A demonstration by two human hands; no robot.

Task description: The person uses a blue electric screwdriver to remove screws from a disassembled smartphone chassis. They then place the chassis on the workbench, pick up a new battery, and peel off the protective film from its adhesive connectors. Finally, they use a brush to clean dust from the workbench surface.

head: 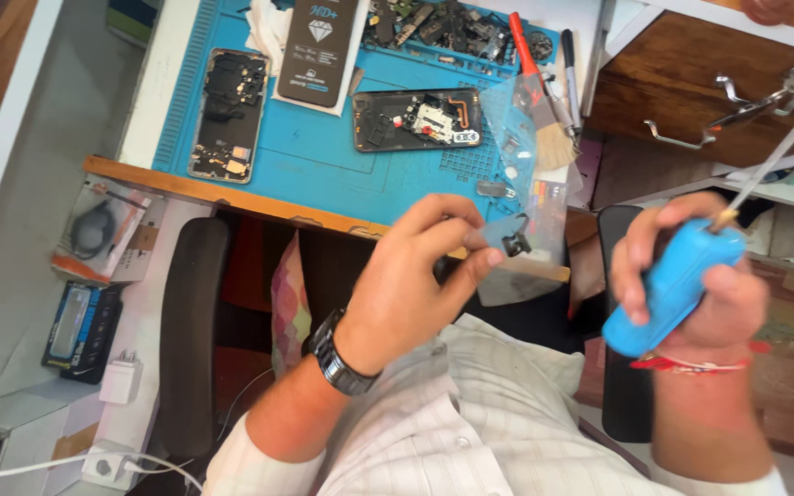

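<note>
1. While the left hand (415, 276) pinches a small black part (514, 244) between thumb and fingertips, that part hangs in the air just off the near edge of the desk, in front of the person's chest.
2. Just behind the part, a clear plastic bag (544, 216) overhangs the desk edge; whether the fingers touch the bag cannot be told.
3. Well to the right, the right hand (691, 276) is closed in a fist around a blue tool handle (668, 289), from which a thin metal blade (778, 156) angles up toward the wooden drawer (691, 83).
4. Between the two hands lies an open gap above the dark chair seat, with only the shirt front below it.
5. Beyond the hands, a blue work mat (342, 174) covers the desk, and its near border runs along the orange wooden desk edge (195, 188).
6. On the mat lie two opened phones, one upright at the left (229, 115) and one lying crosswise at the centre (415, 120), well apart from each other.
7. Just right of the central phone, a red-handled brush (544, 101) rests near the mat's right border.
8. Left of the desk, small boxes (85, 326) and a white charger (121, 379) crowd a lower white surface.
</note>
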